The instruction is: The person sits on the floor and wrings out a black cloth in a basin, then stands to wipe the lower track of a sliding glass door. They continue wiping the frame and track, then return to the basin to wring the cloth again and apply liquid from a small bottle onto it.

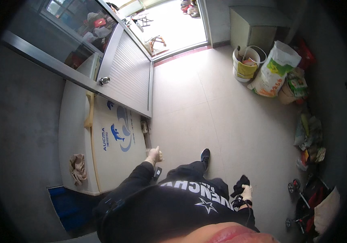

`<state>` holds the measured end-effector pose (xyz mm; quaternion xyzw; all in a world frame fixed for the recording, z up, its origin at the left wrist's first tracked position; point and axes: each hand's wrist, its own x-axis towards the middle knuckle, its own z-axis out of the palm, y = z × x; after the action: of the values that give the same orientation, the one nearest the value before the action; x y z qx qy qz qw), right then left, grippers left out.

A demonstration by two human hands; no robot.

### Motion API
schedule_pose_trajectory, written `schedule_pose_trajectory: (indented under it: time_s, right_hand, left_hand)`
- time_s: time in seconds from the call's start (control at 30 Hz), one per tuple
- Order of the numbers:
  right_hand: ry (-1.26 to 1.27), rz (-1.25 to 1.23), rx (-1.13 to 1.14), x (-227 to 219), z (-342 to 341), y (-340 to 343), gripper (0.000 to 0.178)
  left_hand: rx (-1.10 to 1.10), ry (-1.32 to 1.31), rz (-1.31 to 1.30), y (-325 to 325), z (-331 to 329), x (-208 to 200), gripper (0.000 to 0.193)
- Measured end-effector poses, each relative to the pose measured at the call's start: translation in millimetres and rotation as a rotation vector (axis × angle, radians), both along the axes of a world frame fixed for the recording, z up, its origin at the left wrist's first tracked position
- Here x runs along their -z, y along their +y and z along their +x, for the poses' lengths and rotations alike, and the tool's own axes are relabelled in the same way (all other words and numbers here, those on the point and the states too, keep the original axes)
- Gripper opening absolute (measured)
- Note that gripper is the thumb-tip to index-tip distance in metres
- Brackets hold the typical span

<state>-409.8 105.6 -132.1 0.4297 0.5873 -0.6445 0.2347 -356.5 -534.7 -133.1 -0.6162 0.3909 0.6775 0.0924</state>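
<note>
The pale-gloved right hand (246, 193) has its grip closed on a crumpled black cloth-like bundle (241, 182), likely light, soft, best gathered mid-fold; the pale-gloved left hand (154, 154), half-curled, looks empty.

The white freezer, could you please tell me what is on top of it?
On the freezer lies a crumpled beige cloth; the open door hides part farther back.

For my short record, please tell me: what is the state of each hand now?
Left hand: looks curled, no held item visible; whether fully closed cannot be told.
Right hand: closed on a black, soft-looking item.
</note>
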Motion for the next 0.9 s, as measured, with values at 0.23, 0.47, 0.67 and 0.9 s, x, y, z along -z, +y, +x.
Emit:
schedule_pose_trajectory:
  time_s: [0.23, 0.47, 0.67, 0.9]
  right_hand:
    - [0.380, -0.008, -0.203, -19.3, -208.1, -102.2, 0.038]
    - [0.154, -0.100, -0.302, -0.8, -368.6, -143.2, 0.037]
    - [0.095, 0.010, -0.261, 0.5, -503.6, -189.6, 0.024]
    - [0.100, -0.124, -0.363, -5.5, -688.8, -302.6, 0.023]
  left_hand:
    - [-0.025, 0.006, -0.230, -63.3, -161.2, -66.3, 0.050]
    - [0.043, 0.076, -0.191, -120.2, -275.4, -56.6, 0.049]
    - [-0.005, -0.038, -0.116, -123.1, -302.8, -61.4, 0.050]
    - [-0.300, -0.207, -0.003, -121.6, -336.0, -79.8, 0.045]
